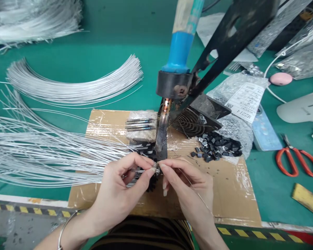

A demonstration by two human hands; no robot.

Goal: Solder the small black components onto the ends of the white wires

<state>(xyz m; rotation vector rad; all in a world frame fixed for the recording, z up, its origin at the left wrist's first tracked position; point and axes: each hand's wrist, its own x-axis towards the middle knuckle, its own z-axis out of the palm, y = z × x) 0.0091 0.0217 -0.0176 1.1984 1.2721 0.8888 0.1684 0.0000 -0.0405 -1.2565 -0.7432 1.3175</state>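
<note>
My left hand is closed in a pinch, thumb against index finger, by a small metallic part; what exactly lies between those fingertips is hidden. Fingertips almost meeting it, my right hand is also pinched shut. A thin solder wire runs from its fingers across the palm to the wrist. Just above both hands, a soldering iron is clamped in a black stand, its tip pointing down. Many thin white cables fan out leftward from beside my left hand.
A cardboard sheet lies under the work. Behind it is another white cable bundle. To the right are small black pieces, a labelled plastic bag, red-handled cutters and a yellow block. Several metal-tipped cable ends rest on a pad.
</note>
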